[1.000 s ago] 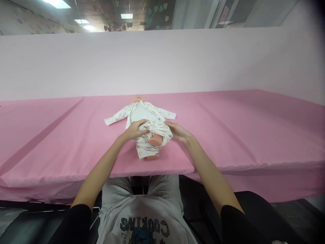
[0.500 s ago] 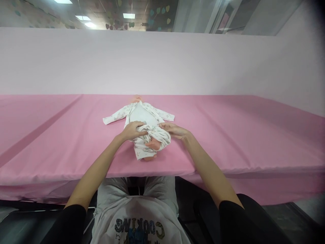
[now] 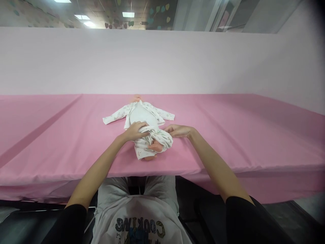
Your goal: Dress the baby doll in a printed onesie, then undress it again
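Observation:
A baby doll (image 3: 143, 115) lies on its back, head toward the far side, in a white patterned jacket (image 3: 118, 115) open at the front. White patterned trousers (image 3: 143, 149) are bunched around its legs, and one bare foot (image 3: 156, 146) pokes out of a gathered leg. My left hand (image 3: 135, 131) is closed on the trousers at the doll's waist, left side. On the right side my right hand (image 3: 179, 130) pinches the edge of the trousers, its fingertips partly hidden by the cloth.
A pink cloth (image 3: 228, 135) covers the table, with its front edge close to my lap. Behind it rises a white partition (image 3: 152, 61) with glass above. Dark chairs (image 3: 210, 217) stand below the table edge.
My right hand has shifted a little to the right, drawing the bunched trousers and the doll's leg slightly that way. My left hand has moved only slightly.

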A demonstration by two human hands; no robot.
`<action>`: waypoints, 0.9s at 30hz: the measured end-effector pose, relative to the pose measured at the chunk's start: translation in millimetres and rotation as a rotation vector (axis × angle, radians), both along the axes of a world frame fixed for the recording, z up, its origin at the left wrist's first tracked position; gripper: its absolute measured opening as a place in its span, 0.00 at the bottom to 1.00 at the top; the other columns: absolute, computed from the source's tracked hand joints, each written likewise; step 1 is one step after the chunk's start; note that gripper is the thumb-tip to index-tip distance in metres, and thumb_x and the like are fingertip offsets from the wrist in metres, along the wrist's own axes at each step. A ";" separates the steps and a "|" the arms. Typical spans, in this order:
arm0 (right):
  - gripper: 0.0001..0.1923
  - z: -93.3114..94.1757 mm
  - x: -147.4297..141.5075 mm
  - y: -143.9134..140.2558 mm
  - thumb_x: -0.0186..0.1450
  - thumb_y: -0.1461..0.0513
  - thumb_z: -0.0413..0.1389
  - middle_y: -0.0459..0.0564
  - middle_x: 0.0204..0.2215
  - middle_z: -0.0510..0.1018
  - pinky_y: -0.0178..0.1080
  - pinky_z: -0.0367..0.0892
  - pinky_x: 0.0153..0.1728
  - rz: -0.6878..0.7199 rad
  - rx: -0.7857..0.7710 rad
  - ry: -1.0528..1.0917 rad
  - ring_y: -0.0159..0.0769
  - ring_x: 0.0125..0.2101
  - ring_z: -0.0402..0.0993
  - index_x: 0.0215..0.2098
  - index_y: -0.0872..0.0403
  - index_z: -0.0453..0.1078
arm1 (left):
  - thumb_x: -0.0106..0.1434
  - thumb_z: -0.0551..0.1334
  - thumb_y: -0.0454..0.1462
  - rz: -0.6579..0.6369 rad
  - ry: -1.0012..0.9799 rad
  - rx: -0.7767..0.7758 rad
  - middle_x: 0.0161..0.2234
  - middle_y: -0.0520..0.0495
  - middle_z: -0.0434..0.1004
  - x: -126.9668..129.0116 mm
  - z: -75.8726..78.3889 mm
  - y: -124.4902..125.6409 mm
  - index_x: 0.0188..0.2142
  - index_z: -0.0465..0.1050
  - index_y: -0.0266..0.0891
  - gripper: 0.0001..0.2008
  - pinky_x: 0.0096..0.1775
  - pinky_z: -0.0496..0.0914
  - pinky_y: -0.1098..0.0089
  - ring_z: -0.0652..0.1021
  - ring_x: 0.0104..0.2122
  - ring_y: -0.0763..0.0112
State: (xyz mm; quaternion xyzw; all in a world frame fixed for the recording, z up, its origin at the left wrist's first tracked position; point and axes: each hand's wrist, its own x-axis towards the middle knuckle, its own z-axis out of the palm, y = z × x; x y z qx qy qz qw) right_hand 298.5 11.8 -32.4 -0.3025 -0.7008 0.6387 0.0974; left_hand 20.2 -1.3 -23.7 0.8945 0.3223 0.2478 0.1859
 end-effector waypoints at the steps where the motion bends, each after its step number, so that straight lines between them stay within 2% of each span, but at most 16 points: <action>1: 0.19 1.3 -0.1 0.3 0.56 0.58 0.64 0.54 0.40 0.79 0.40 0.66 0.46 0.005 0.024 -0.039 0.37 0.41 0.74 0.44 0.59 0.75 | 0.59 0.58 0.52 0.007 0.017 -0.014 0.41 0.46 0.74 -0.3 0.7 -0.5 0.43 0.71 0.41 0.20 0.46 0.64 0.62 0.72 0.43 0.59; 3: 0.16 4.0 -1.7 1.7 0.56 0.59 0.64 0.52 0.39 0.79 0.40 0.65 0.47 -0.056 0.069 -0.049 0.37 0.41 0.73 0.41 0.58 0.76 | 0.58 0.58 0.55 0.000 0.038 -0.070 0.42 0.46 0.74 -1.2 3.9 -1.2 0.45 0.72 0.42 0.23 0.47 0.64 0.62 0.71 0.44 0.58; 6: 0.11 5.9 -7.4 6.0 0.52 0.62 0.64 0.49 0.35 0.79 0.39 0.64 0.45 -0.317 0.070 0.133 0.36 0.38 0.72 0.34 0.56 0.76 | 0.58 0.58 0.55 -0.061 -0.015 -0.262 0.42 0.46 0.75 -2.4 12.3 1.2 0.45 0.73 0.42 0.24 0.44 0.66 0.65 0.73 0.43 0.60; 8: 0.07 5.3 -14.5 9.8 0.50 0.64 0.63 0.47 0.30 0.78 0.37 0.65 0.40 -0.467 0.011 0.280 0.35 0.34 0.71 0.29 0.56 0.74 | 0.60 0.54 0.56 -0.101 -0.089 -0.444 0.40 0.45 0.77 -1.6 19.0 6.3 0.42 0.74 0.41 0.24 0.41 0.67 0.67 0.75 0.41 0.62; 11: 0.03 3.4 -28.7 15.1 0.50 0.64 0.59 0.45 0.21 0.72 0.36 0.63 0.31 -0.549 -0.125 0.462 0.32 0.25 0.66 0.21 0.55 0.68 | 0.63 0.45 0.57 -0.096 -0.128 -0.640 0.32 0.44 0.78 4.6 28.2 17.6 0.34 0.75 0.39 0.30 0.36 0.68 0.67 0.76 0.35 0.63; 13: 0.07 2.3 -37.4 17.5 0.50 0.64 0.57 0.44 0.16 0.65 0.35 0.59 0.25 -0.573 -0.189 0.534 0.30 0.20 0.60 0.17 0.55 0.64 | 0.63 0.46 0.56 -0.003 -0.111 -0.655 0.28 0.44 0.77 12.4 33.2 25.3 0.29 0.74 0.38 0.29 0.33 0.67 0.66 0.75 0.32 0.63; 15: 0.10 1.3 -42.7 18.5 0.50 0.64 0.56 0.42 0.13 0.60 0.35 0.55 0.22 -0.604 -0.203 0.569 0.28 0.17 0.55 0.15 0.55 0.60 | 0.61 0.53 0.52 0.087 -0.095 -0.616 0.26 0.46 0.75 21.0 37.0 31.0 0.27 0.73 0.38 0.22 0.32 0.66 0.66 0.74 0.29 0.64; 17: 0.11 -0.1 -44.2 18.1 0.51 0.64 0.56 0.42 0.13 0.59 0.35 0.55 0.22 -0.628 -0.195 0.598 0.27 0.17 0.53 0.15 0.54 0.59 | 0.57 0.59 0.47 0.102 -0.083 -0.592 0.25 0.48 0.74 27.5 39.4 33.9 0.25 0.72 0.38 0.15 0.30 0.63 0.66 0.71 0.27 0.66; 19: 0.09 -2.2 -43.0 16.8 0.52 0.65 0.57 0.42 0.16 0.64 0.35 0.59 0.25 -0.642 -0.186 0.620 0.29 0.19 0.58 0.18 0.54 0.61 | 0.54 0.62 0.46 0.083 -0.083 -0.586 0.22 0.50 0.70 29.4 40.1 34.9 0.23 0.70 0.39 0.13 0.27 0.60 0.67 0.67 0.23 0.70; 22: 0.04 -6.5 -39.9 14.9 0.54 0.63 0.57 0.46 0.24 0.74 0.39 0.65 0.35 -0.669 -0.167 0.612 0.37 0.27 0.68 0.28 0.53 0.67 | 0.51 0.65 0.48 0.113 -0.140 -0.546 0.17 0.52 0.60 20.5 37.5 37.6 0.18 0.62 0.39 0.18 0.23 0.54 0.69 0.60 0.19 0.74; 24: 0.07 -9.2 -39.0 14.2 0.56 0.60 0.57 0.48 0.28 0.76 0.41 0.66 0.38 -0.711 -0.159 0.607 0.40 0.32 0.71 0.33 0.53 0.68 | 0.50 0.66 0.49 0.139 -0.171 -0.524 0.16 0.53 0.55 6.4 33.1 42.2 0.16 0.58 0.40 0.22 0.23 0.52 0.69 0.58 0.18 0.76; 27: 0.10 -11.7 -40.4 14.0 0.58 0.56 0.56 0.49 0.30 0.77 0.43 0.67 0.39 -0.756 -0.156 0.605 0.42 0.34 0.72 0.35 0.53 0.68 | 0.50 0.66 0.48 0.155 -0.151 -0.527 0.15 0.53 0.54 -22.6 22.4 51.7 0.14 0.57 0.40 0.22 0.23 0.53 0.69 0.58 0.18 0.76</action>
